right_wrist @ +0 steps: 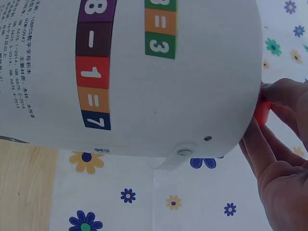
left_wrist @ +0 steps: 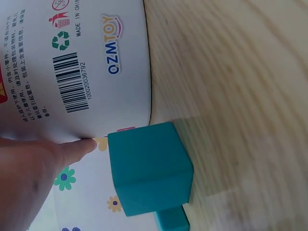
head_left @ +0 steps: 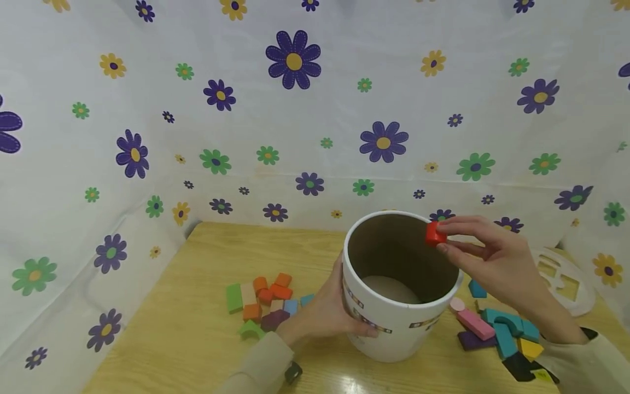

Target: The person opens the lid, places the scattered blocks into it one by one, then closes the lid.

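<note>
A white toy-block bucket [head_left: 394, 328] stands on the table with its mouth tilted toward me, its brown inner wall and pale floor showing. My left hand [head_left: 327, 309] holds it around the left side, thumb across the front. In the left wrist view a fingertip of this hand presses the bucket's printed wall [left_wrist: 115, 91]. At the right of the rim my right hand [head_left: 497, 260] pinches a small red block [head_left: 435, 234] between thumb and fingers. The right wrist view shows the red block [right_wrist: 262, 111] partly hidden by the fingers and the bucket.
Left of the bucket lie orange, green, purple and blue blocks [head_left: 252, 313]. Teal, pink, purple and yellow blocks [head_left: 505, 340] lie at the right, near the right forearm. A white lid with cut-out shapes [head_left: 585, 301] rests behind them. A flowered cloth [head_left: 334, 109] hangs behind the table.
</note>
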### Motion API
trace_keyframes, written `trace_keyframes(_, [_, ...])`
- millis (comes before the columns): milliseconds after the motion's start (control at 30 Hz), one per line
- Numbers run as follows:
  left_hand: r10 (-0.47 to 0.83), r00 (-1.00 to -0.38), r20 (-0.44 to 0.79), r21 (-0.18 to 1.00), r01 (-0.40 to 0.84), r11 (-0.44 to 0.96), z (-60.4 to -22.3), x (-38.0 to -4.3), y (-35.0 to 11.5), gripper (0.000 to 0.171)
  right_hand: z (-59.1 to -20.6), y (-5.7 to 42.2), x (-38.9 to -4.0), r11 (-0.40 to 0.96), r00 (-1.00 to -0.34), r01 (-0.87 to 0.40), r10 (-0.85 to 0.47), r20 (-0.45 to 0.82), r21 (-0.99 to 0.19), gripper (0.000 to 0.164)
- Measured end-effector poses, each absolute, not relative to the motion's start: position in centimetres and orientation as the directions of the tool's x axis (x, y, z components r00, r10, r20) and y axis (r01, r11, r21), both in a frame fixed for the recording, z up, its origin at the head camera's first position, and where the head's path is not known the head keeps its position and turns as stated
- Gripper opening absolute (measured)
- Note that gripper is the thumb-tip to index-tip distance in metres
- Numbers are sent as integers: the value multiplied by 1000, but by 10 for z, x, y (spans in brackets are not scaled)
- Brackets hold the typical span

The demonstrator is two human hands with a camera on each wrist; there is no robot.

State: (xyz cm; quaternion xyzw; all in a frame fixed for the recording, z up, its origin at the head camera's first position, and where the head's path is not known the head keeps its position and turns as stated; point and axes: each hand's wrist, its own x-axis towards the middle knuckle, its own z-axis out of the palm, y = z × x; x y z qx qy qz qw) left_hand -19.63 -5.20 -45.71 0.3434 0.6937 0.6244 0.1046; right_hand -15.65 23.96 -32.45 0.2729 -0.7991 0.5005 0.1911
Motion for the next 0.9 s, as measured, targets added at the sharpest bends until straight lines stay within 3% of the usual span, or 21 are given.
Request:
trace_keyframes(367, [604,-737,303,925,380,0,-457,-204,-42,143,-329,236,-161,430,-711,-695,-292,640,-576,40])
trace_keyframes(467, [605,-735,305,919,394,16,-455,-207,-40,144,-329,245,-160,460,-706,-687,-237,668,-562,38])
trace_keyframes(600, [618,-717,322,910,414,5,-455,-213,-36,142,-327,265,-157,558,-722,-597,-61,689,-576,28])
trace_keyframes(767, [616,-716,328,912,409,-9,-459,-217,-33,143,-337,296,-155,702,-823,-334,108,558,-629,15])
trace_keyframes(900, [613,-717,333,911,412,-13,-460,-218,-30,145,-367,315,-153,842,-934,-214,-29,355,-495,11])
